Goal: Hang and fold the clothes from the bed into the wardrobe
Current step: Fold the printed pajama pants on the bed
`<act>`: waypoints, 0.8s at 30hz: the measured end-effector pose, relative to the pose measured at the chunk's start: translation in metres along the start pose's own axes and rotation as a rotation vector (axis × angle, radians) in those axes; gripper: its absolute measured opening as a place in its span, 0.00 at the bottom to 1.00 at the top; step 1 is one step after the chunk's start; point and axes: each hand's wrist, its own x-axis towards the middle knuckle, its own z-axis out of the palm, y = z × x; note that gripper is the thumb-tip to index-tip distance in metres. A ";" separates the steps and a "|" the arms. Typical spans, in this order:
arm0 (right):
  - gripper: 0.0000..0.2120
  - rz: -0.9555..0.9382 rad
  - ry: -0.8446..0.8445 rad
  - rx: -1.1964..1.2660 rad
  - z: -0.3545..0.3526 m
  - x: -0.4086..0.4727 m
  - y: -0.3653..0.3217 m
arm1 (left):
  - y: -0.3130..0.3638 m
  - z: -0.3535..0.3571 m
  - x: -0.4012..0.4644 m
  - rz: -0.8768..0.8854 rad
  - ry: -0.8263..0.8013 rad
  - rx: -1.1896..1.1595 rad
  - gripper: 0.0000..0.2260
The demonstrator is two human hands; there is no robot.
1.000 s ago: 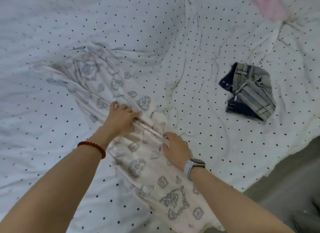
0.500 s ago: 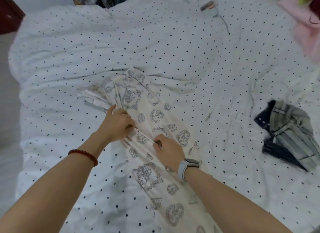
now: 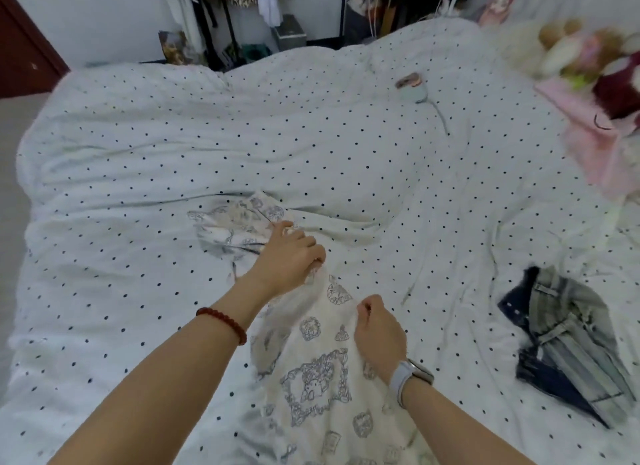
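Door (image 3: 24, 59) far left, dark red. Bed (image 3: 138, 173) across the whole view, white dotted cover. Left hand (image 3: 289, 256), red bead bracelet (image 3: 221, 324) on wrist, fingers curled, gripping bunched far part of garment (image 3: 318, 378). Garment cream with grey print, lying on bed centre, running from mid-bed down to near edge. Right hand (image 3: 379, 334), watch (image 3: 410, 378) on wrist, pinching garment's right edge. Rack (image 3: 249, 0) with hung clothes behind bed. Small corded device (image 3: 414, 87) on cover, upper right. Jeans (image 3: 568, 347) crumpled at right, apart from garment. Pink cloth (image 3: 588, 132) and plush toys (image 3: 581, 49) top right, blurred.
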 end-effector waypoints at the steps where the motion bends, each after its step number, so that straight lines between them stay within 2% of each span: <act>1: 0.05 0.038 -0.060 -0.095 -0.001 0.005 0.005 | 0.001 0.008 0.004 -0.013 -0.052 0.014 0.08; 3: 0.05 0.091 -0.142 -0.188 0.001 0.017 0.009 | -0.004 0.015 0.005 -0.085 -0.208 0.040 0.09; 6: 0.07 0.011 -0.096 -0.137 0.004 0.033 -0.007 | -0.035 0.011 -0.004 -0.233 -0.352 0.046 0.14; 9: 0.11 -0.158 -0.053 -0.091 0.006 0.052 -0.039 | -0.070 0.004 -0.017 -0.215 -0.225 0.103 0.18; 12: 0.14 -0.302 -0.048 -0.113 0.012 0.068 -0.068 | -0.092 -0.003 -0.022 -0.268 -0.313 0.126 0.13; 14: 0.15 -0.371 -0.061 -0.155 0.017 0.074 -0.081 | -0.098 -0.005 -0.019 -0.227 -0.337 0.177 0.17; 16: 0.14 -0.427 -0.077 -0.202 0.023 0.082 -0.092 | -0.107 -0.006 -0.020 -0.234 -0.338 0.239 0.17; 19: 0.11 -0.459 -0.019 -0.210 0.027 0.092 -0.101 | -0.114 -0.005 -0.013 -0.268 -0.262 0.283 0.14; 24: 0.09 -0.356 0.245 -0.048 0.024 0.115 -0.097 | -0.125 -0.003 0.029 -0.237 -0.008 0.367 0.11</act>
